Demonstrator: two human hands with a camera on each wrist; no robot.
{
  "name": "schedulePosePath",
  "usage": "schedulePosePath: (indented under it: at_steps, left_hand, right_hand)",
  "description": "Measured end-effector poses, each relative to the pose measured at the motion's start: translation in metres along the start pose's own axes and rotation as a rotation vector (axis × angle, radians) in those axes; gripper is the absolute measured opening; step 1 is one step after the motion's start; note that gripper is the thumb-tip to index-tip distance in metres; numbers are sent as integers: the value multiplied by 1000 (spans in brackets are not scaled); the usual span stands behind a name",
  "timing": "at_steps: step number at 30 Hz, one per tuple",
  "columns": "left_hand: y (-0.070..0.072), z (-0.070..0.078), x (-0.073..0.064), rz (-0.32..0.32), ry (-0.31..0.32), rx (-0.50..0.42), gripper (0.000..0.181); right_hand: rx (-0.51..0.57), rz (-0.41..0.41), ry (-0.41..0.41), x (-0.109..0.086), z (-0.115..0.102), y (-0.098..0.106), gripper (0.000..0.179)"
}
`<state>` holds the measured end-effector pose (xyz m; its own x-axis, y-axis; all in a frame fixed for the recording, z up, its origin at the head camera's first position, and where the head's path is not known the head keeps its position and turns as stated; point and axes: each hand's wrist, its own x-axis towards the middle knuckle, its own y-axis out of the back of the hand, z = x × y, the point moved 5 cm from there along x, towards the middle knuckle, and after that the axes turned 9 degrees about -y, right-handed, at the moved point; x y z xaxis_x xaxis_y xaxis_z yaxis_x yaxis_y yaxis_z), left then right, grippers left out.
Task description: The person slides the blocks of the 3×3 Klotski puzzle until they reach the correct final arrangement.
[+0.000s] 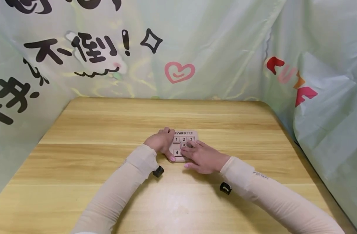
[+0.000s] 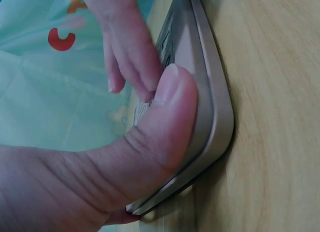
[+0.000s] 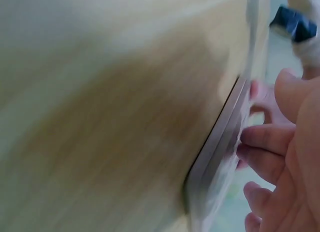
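Note:
A number sliding puzzle [image 1: 177, 146] in a pale pinkish frame lies flat on the table. Tiles 1, 2 and 3 fill its top row, 5 sits in the middle row, and 4 is at the lower left, with a gap left of the 5. My left hand [image 1: 160, 141] holds the frame's left side, its thumb [image 2: 170, 109] on the near corner and fingers at the far end. Over the right part, my right hand [image 1: 207, 158] lays nearly straight fingertips [image 3: 255, 137] on the tiles. Those fingers hide the lower right tiles.
The wooden table [image 1: 102, 120] extends around the puzzle on all sides. A pale green printed curtain [image 1: 219, 48] hangs along its back and both sides. Black wrist cameras [image 1: 158, 171] sit below each wrist, close to the tabletop.

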<state>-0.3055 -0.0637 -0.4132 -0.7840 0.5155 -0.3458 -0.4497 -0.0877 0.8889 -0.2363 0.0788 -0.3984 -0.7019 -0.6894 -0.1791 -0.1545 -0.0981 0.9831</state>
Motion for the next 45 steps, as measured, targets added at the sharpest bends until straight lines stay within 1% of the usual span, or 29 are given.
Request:
schedulePosePath:
  at_steps: [2,5,11,15,18,20,27,31,35,39,45]
  left_hand:
    - [0,0,0,-1,1,3,114]
    - [-1,1,0,-2,2,6,112]
    - [0,1,0,-4,-15,19,112]
    - [2,2,-1,5,-23,11,111]
    - [3,3,-3,7,-27,6,111]
    - [3,3,-3,5,-18,-3,111]
    - [2,1,-4,9,0,-42,112]
    - [2,1,-4,8,4,-46,113]
    - [1,1,-3,6,0,-39,113]
    - [0,2,-2,7,-5,-52,112]
    - [1,2,-3,6,3,-42,114]
  right_hand:
    - [2,11,-28,0,7,-2,58]
    - [13,16,-41,2,10,-3,59]
    - [12,11,-17,10,2,-1,60]
    - [3,9,-3,12,-1,-1,61]
    - [1,-2,1,9,-1,-2,62]
    - [9,-12,2,4,0,-1,62]
    - [34,-26,-49,-13,9,2,59]
    - [32,-33,-51,-17,11,0,59]
    - [31,-22,-43,-16,9,-2,59]
    - [30,-12,-29,-14,7,-1,59]
    - [15,23,-23,-2,7,3,59]
